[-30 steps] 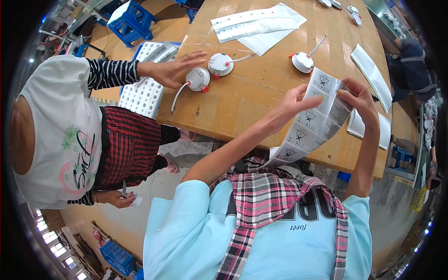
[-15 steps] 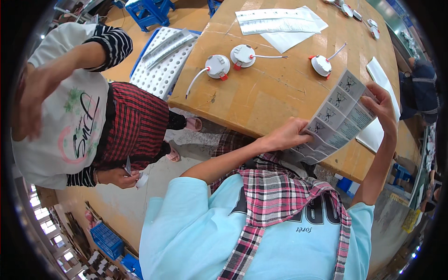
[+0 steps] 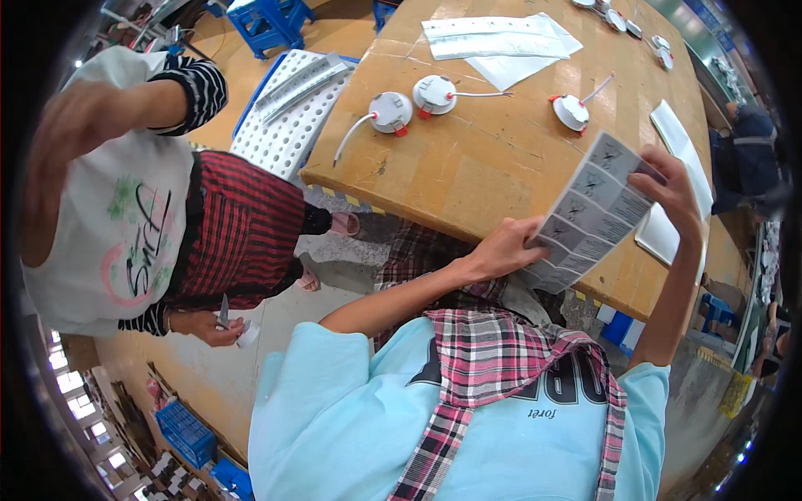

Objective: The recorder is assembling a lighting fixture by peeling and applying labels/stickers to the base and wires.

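A printed label sheet [image 3: 587, 213] with rows of panels is held in front of me over the table's near edge. My left hand [image 3: 506, 249] pinches its lower left edge. Higher up, the fingers of my right hand [image 3: 671, 190] are closed on the sheet's right edge. Beyond the sheet lies a round white downlight [image 3: 571, 113] with red clips and a short white cable. Two similar ones, a left downlight [image 3: 391, 112] and a second downlight [image 3: 434, 95], rest farther left on the table with their cables spread out.
On the wooden table [image 3: 476, 167] lie printed sheets [image 3: 497, 37], a curled white sheet [image 3: 683, 150] and several small round parts [image 3: 616, 20]. A perforated white tray [image 3: 288, 117] stands left. A co-worker [image 3: 125, 200] stands there, one hand [image 3: 209, 327] holding a white round piece.
The label sheet has tilted and shifted slightly lower, still between my hands. The co-worker's blurred raised arm has moved a little, and their lower hand has shifted slightly.
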